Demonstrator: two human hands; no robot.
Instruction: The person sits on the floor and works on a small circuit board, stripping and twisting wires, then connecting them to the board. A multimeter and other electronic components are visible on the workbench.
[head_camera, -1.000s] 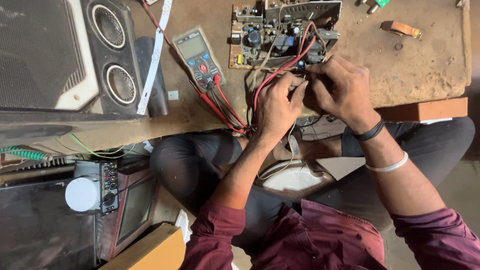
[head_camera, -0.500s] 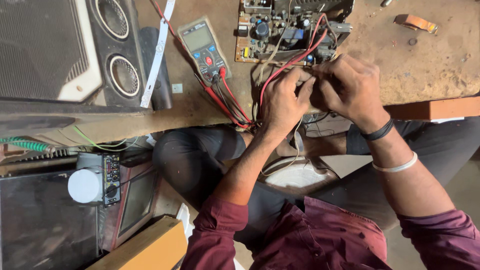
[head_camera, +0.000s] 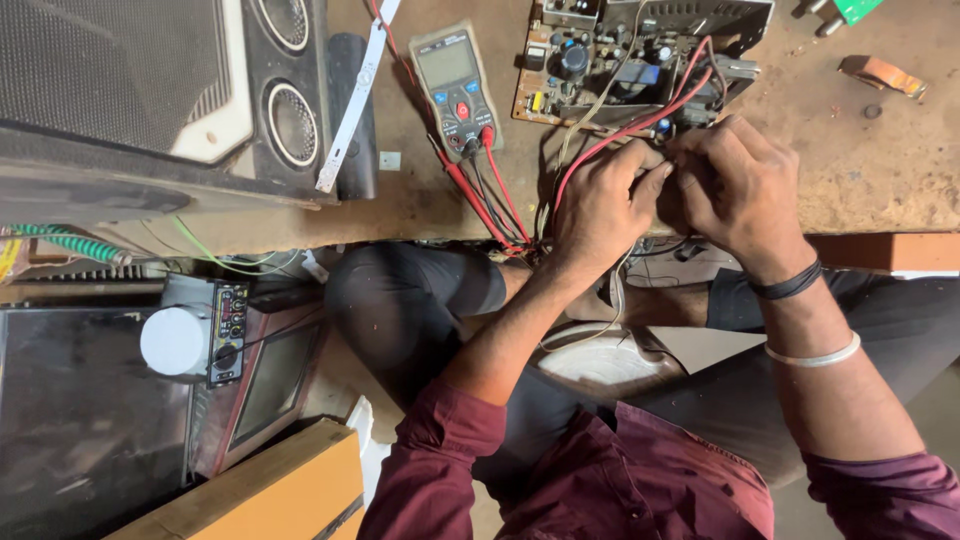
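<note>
Head view: the left hand and right hand pinch wires together just below the circuit board, fingertips touching, where a tug could likely snap a joint or short bare ends.

Speaker: a large black speaker cabinet with white-ringed round cones lies at the bench's left end.
Strip: a narrow white strip slants across the cabinet's right edge.
Block: a small orange-brown block sits on the worn brown benchtop, far right.
Below: a white cylinder beside a black control panel; a pale wooden box near the bottom edge.
</note>
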